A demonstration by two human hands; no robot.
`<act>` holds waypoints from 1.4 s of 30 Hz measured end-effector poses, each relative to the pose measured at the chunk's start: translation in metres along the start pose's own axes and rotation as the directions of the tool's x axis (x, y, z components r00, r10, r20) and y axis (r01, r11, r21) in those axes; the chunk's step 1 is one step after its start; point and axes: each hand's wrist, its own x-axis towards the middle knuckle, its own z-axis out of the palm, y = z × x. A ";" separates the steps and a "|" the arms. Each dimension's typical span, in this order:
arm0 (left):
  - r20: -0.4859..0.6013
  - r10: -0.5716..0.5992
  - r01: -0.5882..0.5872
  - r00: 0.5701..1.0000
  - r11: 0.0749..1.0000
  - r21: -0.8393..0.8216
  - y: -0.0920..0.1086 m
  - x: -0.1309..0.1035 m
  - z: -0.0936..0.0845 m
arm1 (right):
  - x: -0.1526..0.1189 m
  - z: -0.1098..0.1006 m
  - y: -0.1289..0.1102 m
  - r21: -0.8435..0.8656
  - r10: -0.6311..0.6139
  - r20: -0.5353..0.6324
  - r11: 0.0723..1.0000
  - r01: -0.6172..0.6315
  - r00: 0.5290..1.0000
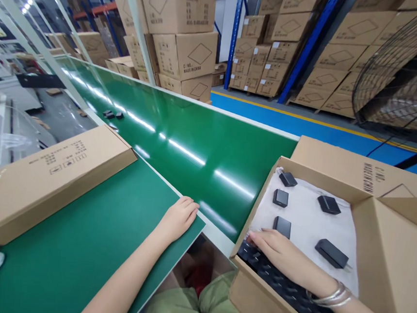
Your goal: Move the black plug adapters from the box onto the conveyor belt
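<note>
My left hand (pixel 178 218) rests at the corner of the green table top (pixel 87 243), fingers curled together over its edge beside the conveyor; whether anything is under them is hidden. Inside the open cardboard box (pixel 379 249) at the right, my right hand (pixel 273 247) reaches down near the left wall, its fingertips by a row of black pieces (pixel 291 293). What its fingers hold, if anything, cannot be made out. Several black adapters lie spread on a white sheet (pixel 301 223), among them one (pixel 283 226) just beyond my right hand and a longer one (pixel 331 253) with prongs.
A green conveyor belt (pixel 209 147) runs from the far left towards the box, with a few black items (pixel 113 114) far along it. A long closed carton (pixel 53 177) lies on the table at left. Stacked cartons (pixel 184 52) stand behind the belt; a fan (pixel 405 76) is upper right.
</note>
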 end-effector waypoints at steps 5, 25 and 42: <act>0.019 -0.017 0.017 1.000 1.000 -0.013 0.001 0.001 -0.002 | -0.002 0.000 0.003 0.168 0.080 0.026 0.982 -0.083 0.996; 0.016 -0.023 0.024 1.000 1.000 -0.009 0.004 0.000 -0.005 | -0.006 -0.003 0.006 0.035 -0.034 0.154 0.999 0.029 0.987; -0.029 -0.030 0.030 0.999 1.000 0.006 0.007 -0.001 -0.001 | -0.003 0.013 0.022 0.101 -0.068 0.062 0.993 0.062 0.996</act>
